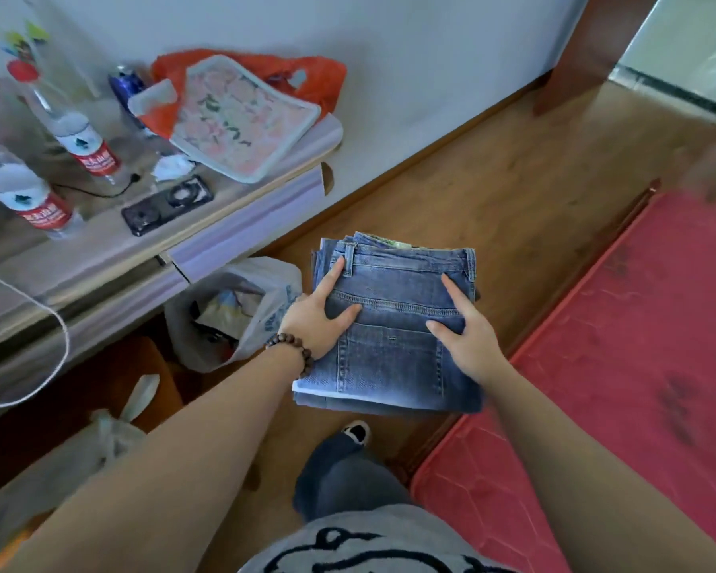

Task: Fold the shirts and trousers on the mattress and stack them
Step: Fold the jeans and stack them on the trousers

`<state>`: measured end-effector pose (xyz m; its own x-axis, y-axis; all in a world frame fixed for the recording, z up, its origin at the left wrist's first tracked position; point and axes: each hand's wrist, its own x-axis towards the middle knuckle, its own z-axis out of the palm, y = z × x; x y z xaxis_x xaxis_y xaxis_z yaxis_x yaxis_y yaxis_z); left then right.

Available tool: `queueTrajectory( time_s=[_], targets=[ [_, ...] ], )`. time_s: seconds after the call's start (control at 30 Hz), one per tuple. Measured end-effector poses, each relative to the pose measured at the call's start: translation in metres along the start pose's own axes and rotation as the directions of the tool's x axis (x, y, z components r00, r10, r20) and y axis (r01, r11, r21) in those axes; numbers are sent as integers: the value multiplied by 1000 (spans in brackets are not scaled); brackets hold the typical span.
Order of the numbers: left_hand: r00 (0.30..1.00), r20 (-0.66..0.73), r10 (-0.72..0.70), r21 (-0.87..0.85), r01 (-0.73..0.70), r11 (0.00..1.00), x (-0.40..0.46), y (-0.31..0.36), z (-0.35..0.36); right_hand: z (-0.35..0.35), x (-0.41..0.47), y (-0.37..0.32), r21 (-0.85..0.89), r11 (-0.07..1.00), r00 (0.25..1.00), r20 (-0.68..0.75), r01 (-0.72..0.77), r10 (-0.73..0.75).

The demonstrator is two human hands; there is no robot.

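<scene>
Jeans [393, 324] folded, waistband pointing away, left hand [315, 320] and right hand [468, 337] gripping sides

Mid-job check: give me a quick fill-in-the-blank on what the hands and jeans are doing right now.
1. Both hands hold a folded pair of blue ____.
2. The beaded bracelet is on the ____ wrist.
3. The mattress to the right is ____ in colour.
4. On the left hand, the index finger points toward the jeans' ____.

Missing words: jeans; left; red; waistband

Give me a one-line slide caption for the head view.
Both hands, left hand and right hand, hold folded jeans above the wooden floor, between a cluttered desk and red mattress.
</scene>
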<state>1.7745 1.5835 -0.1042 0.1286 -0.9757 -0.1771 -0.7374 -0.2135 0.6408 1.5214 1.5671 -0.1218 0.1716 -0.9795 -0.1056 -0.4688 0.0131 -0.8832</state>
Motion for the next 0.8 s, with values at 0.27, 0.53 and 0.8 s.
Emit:
queueTrajectory(
  time_s=[0.27, 0.53, 0.8],
  targets=[
    [983, 149, 104, -30, -101, 994, 142, 45, -5, -40, 101, -6, 46, 991, 986, -106, -126, 130],
    [909, 290, 299, -40, -300, 953, 261, 138, 38, -121, 159, 14, 42, 977, 920, -331, -210, 211],
    [836, 378, 399, -81, -399, 913, 419, 228, 101, -210, 284, 57, -22, 961, 860, -451, -277, 238]
  ],
)
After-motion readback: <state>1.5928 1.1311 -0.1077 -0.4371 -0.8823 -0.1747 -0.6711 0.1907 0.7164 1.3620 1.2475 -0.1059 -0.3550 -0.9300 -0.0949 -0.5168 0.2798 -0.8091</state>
